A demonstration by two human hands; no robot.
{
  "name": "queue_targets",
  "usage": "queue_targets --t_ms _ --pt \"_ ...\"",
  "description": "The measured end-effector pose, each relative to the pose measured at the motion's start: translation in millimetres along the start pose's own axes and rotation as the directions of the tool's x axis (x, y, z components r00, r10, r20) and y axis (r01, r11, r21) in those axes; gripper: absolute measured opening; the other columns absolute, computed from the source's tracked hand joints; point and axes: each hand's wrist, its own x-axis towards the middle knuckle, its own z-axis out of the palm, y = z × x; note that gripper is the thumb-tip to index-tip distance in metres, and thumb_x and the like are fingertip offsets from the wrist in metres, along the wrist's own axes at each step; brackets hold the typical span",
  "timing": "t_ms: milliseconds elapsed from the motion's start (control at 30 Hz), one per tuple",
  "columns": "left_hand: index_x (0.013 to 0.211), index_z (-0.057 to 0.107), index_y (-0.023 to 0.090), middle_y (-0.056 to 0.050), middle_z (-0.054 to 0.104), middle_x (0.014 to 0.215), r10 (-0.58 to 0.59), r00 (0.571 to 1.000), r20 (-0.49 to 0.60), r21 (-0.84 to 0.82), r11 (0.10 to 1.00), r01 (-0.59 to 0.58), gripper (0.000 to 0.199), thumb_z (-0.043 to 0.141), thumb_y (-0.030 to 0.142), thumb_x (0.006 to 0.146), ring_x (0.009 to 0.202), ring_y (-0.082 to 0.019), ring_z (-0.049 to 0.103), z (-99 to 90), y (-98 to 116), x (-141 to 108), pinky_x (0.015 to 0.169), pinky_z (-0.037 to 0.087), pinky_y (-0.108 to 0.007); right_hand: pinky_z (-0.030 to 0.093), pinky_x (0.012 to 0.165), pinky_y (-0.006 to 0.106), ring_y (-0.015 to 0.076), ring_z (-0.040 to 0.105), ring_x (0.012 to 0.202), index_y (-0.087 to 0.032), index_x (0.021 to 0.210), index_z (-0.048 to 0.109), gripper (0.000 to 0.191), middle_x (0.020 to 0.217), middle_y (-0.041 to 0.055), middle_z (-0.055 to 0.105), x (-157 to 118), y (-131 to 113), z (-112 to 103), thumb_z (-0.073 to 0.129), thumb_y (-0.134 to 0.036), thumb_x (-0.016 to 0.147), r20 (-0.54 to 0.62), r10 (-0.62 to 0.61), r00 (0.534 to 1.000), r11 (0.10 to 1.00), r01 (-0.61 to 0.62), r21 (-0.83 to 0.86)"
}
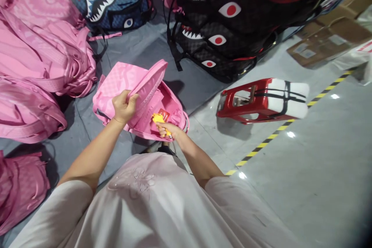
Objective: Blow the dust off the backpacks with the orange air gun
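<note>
A pink backpack (116,81) lies on the grey ground sheet in front of me, its front flap raised and its inside showing. My left hand (125,106) is closed on the edge of that flap (149,79), holding it up. Over the open compartment, my right hand (170,130) grips a yellow gun-shaped tool (158,119), which looks like a tagging gun. Just behind the tool's head is a small red card (164,114); whether it is attached to the lining cannot be made out.
Pink backpacks (43,50) are heaped on the left, with a blue shark-mouth backpack (113,2) behind. Black backpacks (215,27) with red eyes lie ahead. A red stool with white padding (267,99) stands right, near yellow-black floor tape (261,143). Cardboard boxes (331,40) lie beyond.
</note>
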Motion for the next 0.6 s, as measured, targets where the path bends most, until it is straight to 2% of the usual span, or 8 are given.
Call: queue_targets --t_ms 67,133,233,333,400,500,533,600 --pt "0.065 0.054 0.020 0.005 0.030 0.047 0.046 0.999 0.013 0.008 0.999 -0.046 0.052 0.048 0.067 0.087 0.044 -0.010 0.030 0.3 -2.0 3.4 0.049 0.025 -0.027 0.024 0.040 0.016 0.0044 0.019 0.037 -0.021 0.072 0.040 0.029 0.047 -0.0122 0.028 0.2 2.0 1.4 0.055 -0.027 0.096 0.026 0.015 1.000 0.999 -0.016 0.032" --pt "0.067 0.056 0.020 0.005 0.031 0.047 0.157 0.987 0.024 0.010 0.987 -0.158 0.048 0.050 0.062 0.089 0.043 -0.010 0.031 0.0 -2.5 6.7 0.049 0.025 -0.027 0.023 0.040 0.015 0.0040 0.020 0.037 -0.021 0.072 0.039 0.030 0.047 -0.0123 0.029 0.3 2.2 3.6 0.059 -0.027 0.094 0.039 0.008 0.999 0.998 -0.011 0.067" --pt "0.070 0.059 0.019 0.005 0.035 0.048 0.334 0.942 0.014 0.011 0.942 -0.334 0.042 0.050 0.053 0.093 0.042 -0.010 0.034 -1.6 0.2 9.4 0.049 0.026 -0.026 0.023 0.039 0.016 0.0041 0.018 0.036 -0.022 0.073 0.038 0.033 0.046 -0.0136 0.026 1.3 1.9 6.2 0.065 -0.031 0.091 0.022 -0.051 0.998 0.991 0.048 0.121" --pt "0.070 0.057 0.019 0.005 0.037 0.048 0.427 0.904 0.011 0.005 0.904 -0.427 0.041 0.050 0.050 0.095 0.042 -0.010 0.036 -2.6 4.0 9.3 0.049 0.027 -0.026 0.024 0.038 0.016 0.0047 0.014 0.035 -0.022 0.075 0.039 0.034 0.045 -0.0149 0.021 4.3 4.0 6.6 0.067 -0.037 0.089 -0.033 -0.154 0.988 0.971 0.157 0.178" --pt "0.068 0.055 0.020 0.005 0.038 0.048 0.448 0.893 0.049 -0.016 0.894 -0.448 0.042 0.049 0.052 0.095 0.042 -0.011 0.038 -1.8 5.3 8.7 0.050 0.029 -0.026 0.024 0.037 0.016 0.0047 0.011 0.035 -0.022 0.074 0.039 0.036 0.044 -0.0152 0.017 6.7 6.8 6.1 0.065 -0.042 0.090 -0.088 -0.240 0.967 0.936 0.255 0.244" --pt "0.068 0.054 0.020 0.004 0.039 0.049 0.419 0.903 0.094 -0.027 0.908 -0.418 0.046 0.045 0.057 0.095 0.044 -0.012 0.040 0.6 3.9 7.3 0.051 0.031 -0.027 0.023 0.035 0.016 0.0050 0.010 0.034 -0.022 0.071 0.040 0.037 0.043 -0.0145 0.016 8.3 9.9 4.8 0.062 -0.044 0.092 -0.173 -0.310 0.935 0.885 0.350 0.308" --pt "0.069 0.055 0.020 0.004 0.040 0.049 0.402 0.911 0.094 -0.017 0.915 -0.402 0.047 0.044 0.059 0.095 0.044 -0.012 0.041 1.5 2.4 6.5 0.052 0.032 -0.027 0.022 0.035 0.017 0.0053 0.010 0.034 -0.023 0.070 0.038 0.039 0.043 -0.0141 0.017 8.1 10.0 4.3 0.061 -0.045 0.092 -0.217 -0.337 0.916 0.868 0.392 0.305" --pt "0.071 0.056 0.020 0.003 0.041 0.050 0.360 0.928 0.094 0.012 0.932 -0.362 0.051 0.041 0.063 0.094 0.046 -0.013 0.044 3.1 -2.1 4.4 0.052 0.032 -0.028 0.021 0.034 0.018 0.0061 0.012 0.035 -0.024 0.066 0.031 0.046 0.044 -0.0129 0.017 6.8 8.7 3.5 0.060 -0.050 0.092 -0.336 -0.418 0.844 0.812 0.513 0.277"
